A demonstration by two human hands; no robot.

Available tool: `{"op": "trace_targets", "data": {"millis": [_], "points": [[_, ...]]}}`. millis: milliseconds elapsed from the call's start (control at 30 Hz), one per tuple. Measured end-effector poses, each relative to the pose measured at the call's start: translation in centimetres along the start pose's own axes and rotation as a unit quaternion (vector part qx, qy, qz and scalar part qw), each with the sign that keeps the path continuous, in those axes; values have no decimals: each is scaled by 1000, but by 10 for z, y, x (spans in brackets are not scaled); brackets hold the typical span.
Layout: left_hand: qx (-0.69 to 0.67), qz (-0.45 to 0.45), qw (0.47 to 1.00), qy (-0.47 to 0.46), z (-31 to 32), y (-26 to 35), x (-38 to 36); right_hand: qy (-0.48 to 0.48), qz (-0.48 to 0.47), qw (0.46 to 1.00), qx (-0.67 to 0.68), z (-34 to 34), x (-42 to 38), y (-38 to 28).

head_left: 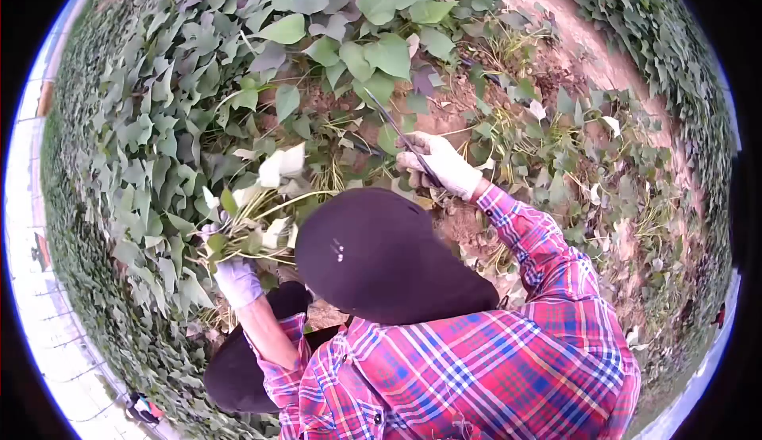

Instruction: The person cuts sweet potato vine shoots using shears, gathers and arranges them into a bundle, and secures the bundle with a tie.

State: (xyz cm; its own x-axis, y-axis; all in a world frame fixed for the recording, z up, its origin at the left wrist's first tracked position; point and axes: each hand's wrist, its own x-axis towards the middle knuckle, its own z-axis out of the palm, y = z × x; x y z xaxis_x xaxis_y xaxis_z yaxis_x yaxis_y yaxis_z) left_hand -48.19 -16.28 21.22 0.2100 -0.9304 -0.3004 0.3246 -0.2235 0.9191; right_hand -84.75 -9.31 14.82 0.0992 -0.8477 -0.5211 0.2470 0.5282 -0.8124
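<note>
My left hand, in a pale glove, is closed around a bunch of cut leafy stems, some leaves showing their pale undersides. The stems partly cover its fingers. Farther up and to the right, my right hand, in a white glove, grips a long, thin, dark-bladed knife. The blade points up and to the left over trailing vines and bare soil. Large green heart-shaped leaves grow just beyond its tip.
Dense leafy vines spread along the left. Thinned vines lie over reddish soil on the right, with another leafy row beyond. A dark cap and plaid shirt hide the ground below. Pale paving borders the far left.
</note>
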Motion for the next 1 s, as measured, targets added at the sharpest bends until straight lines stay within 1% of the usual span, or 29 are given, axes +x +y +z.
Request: {"op": "trace_targets", "data": {"millis": [67, 100, 133, 167, 200, 267, 333, 367, 400, 433, 467, 500, 533, 567, 600, 633, 667, 700, 733, 767, 800, 867, 900, 933, 967, 1000], "points": [[36, 75, 991, 107, -32, 39, -6, 0, 41, 992, -120, -14, -7, 31], [57, 106, 980, 156, -43, 58, -11, -1, -23, 986, -163, -15, -9, 57], [73, 131, 967, 208, -55, 73, -18, -43, 28, 925, -376, -24, -10, 62], [86, 152, 954, 245, -57, 87, -28, -54, 20, 923, -381, -25, -16, 79], [21, 138, 971, 193, -151, 98, -1, -69, 53, 904, -419, -25, -19, 96], [95, 180, 952, 231, -135, 122, -23, -74, 78, 892, -440, -17, -33, 111], [129, 194, 940, 250, -134, 139, -43, -72, 60, 896, -435, -20, -34, 124], [138, 197, 938, 251, -139, 150, -51, -72, 68, 899, -428, -21, -31, 124], [140, 205, 936, 252, -144, 162, -62, -89, 59, 898, -428, -19, -19, 118], [142, 216, 932, 254, -150, 174, -74, -75, 24, 902, -424, -18, -13, 112], [146, 229, 928, 254, -155, 187, -85, -68, 24, 932, -354, -4, -33, 64], [149, 240, 924, 257, -160, 198, -98, -82, 139, 944, -287, -4, -38, 50], [151, 253, 919, 263, -167, 212, -113, -76, 56, 939, -330, -10, -35, 55], [153, 271, 911, 269, -172, 223, -128, -76, 78, 959, -260, -6, -41, 39], [156, 283, 907, 271, -173, 233, -137, -35, 25, 977, -210, -19, -39, 60], [156, 296, 902, 274, -174, 242, -147, -8, 11, 970, -244, -18, -47, 43], [150, 302, 896, 289, -173, 252, -157, -21, 22, 973, -229, -17, -48, 34], [149, 354, 863, 328, -176, 256, -171, -33, 33, 976, -214, -17, -48, 26], [149, 402, 826, 367, -187, 258, -186, -48, -24, 974, -220, -9, -48, 18], [138, 465, 828, 280, -216, 261, -197, -56, -35, 941, -332, -3, -45, 1], [144, 462, 823, 297, -219, 263, -200, -68, -66, 933, -347, 6, -48, -10], [178, 463, 810, 312, -215, 263, -199, -105, -131, 935, -313, 21, -48, -35], [195, 431, 818, 327, -229, 261, -192, -101, -165, 929, -317, 26, -45, -42], [211, 399, 824, 342, -226, 260, -185, -121, -220, 900, -355, 30, -39, -54], [229, 412, 839, 271, -217, 255, -180, -135, -277, 868, -389, 34, -32, -66], [251, 382, 846, 274, -218, 254, -167, -127, -221, 875, -412, 42, -23, -80]]}}
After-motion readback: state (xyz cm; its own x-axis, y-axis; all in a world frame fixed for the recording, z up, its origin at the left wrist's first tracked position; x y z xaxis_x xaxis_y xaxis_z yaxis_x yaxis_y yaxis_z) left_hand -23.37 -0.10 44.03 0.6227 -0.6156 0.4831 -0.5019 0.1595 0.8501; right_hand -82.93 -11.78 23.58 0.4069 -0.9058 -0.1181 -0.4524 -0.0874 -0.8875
